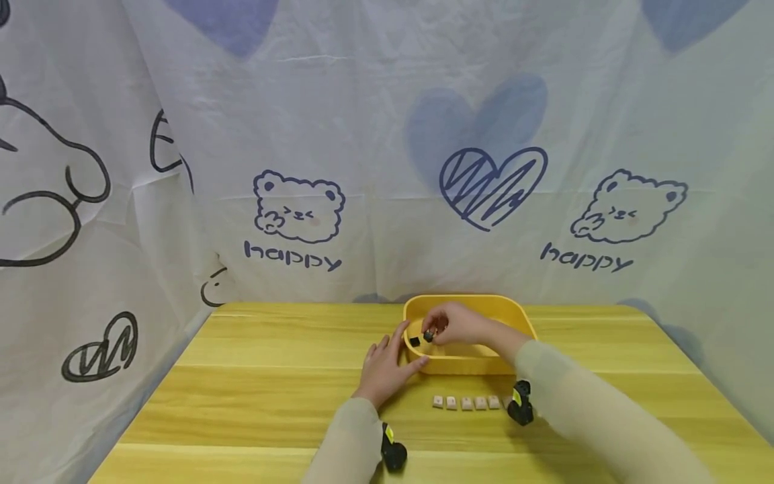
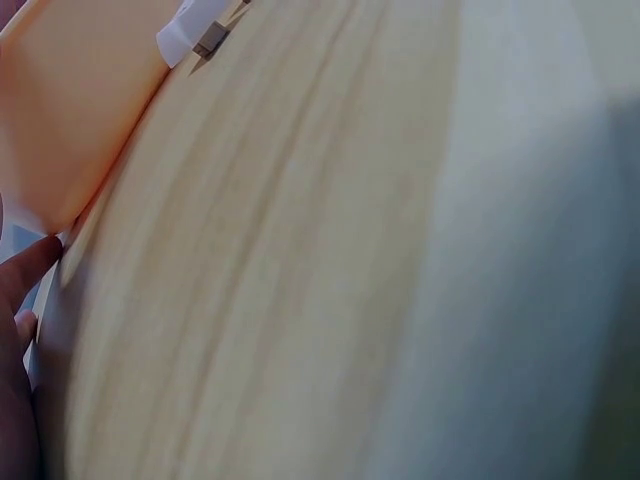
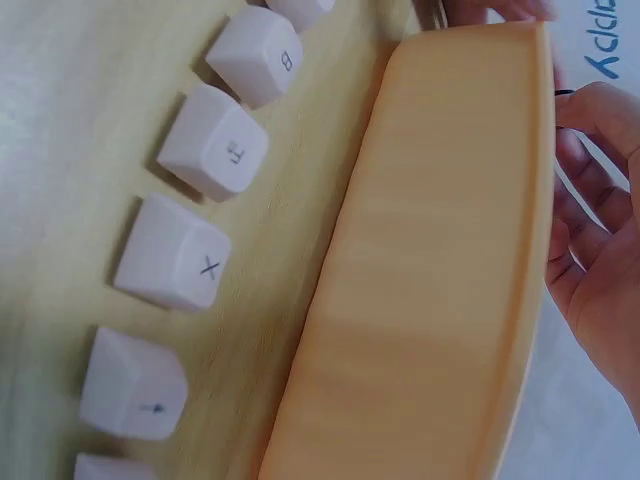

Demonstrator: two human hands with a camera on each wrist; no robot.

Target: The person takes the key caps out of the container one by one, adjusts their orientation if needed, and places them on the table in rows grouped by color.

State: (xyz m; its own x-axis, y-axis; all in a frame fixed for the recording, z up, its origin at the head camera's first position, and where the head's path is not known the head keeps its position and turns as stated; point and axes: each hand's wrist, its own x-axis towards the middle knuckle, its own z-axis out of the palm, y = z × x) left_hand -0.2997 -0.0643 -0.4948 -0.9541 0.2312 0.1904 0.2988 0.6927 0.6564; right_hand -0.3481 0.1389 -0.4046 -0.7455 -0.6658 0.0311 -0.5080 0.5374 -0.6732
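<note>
A yellow plastic bin (image 1: 465,365) stands on the table. Against its left front corner rests my left hand (image 1: 385,370), fingers extended and thumb at the front rim. My right hand (image 1: 459,326) reaches over the bin and pinches a small black keycap (image 1: 428,335) between thumb and fingers. Just left of it, inside the bin, lies another black keycap (image 1: 414,341). A row of white keycaps (image 1: 466,403) sits in front of the bin; the right wrist view shows their marks, such as an X keycap (image 3: 180,255). Part of the bin's inside is hidden behind my right hand.
The wooden table (image 1: 272,403) spreads around the bin. Behind it hangs a pale cloth (image 1: 387,134) with bear and heart drawings. My right forearm and its black wrist camera (image 1: 521,403) cover the right end of the keycap row.
</note>
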